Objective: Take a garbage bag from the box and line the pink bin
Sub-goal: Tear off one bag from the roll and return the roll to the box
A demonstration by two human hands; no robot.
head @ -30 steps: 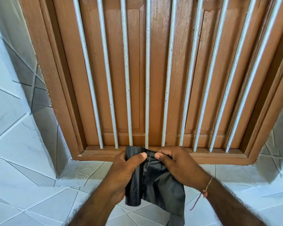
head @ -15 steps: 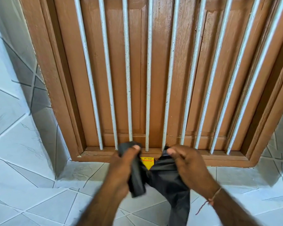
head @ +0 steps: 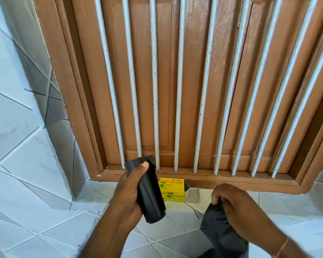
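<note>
My left hand (head: 128, 194) grips a black roll of garbage bags (head: 151, 194), held upright in front of the window sill. My right hand (head: 233, 203) is closed on a single black garbage bag (head: 222, 233), which hangs loose below it, apart from the roll. A yellow garbage bag box (head: 172, 190) lies open on the tiled ledge between the two hands, just behind the roll. The pink bin is not in view.
A brown wooden window frame (head: 203, 178) with closed shutters and several white vertical bars (head: 177, 90) fills the view above. White tiled ledge (head: 63, 229) and tiled wall (head: 11, 108) lie to the left and below.
The hands have pulled apart: one bag has torn off the roll. The right hand moved down and right with the bag, the left kept the roll, and the yellow box came into view.
</note>
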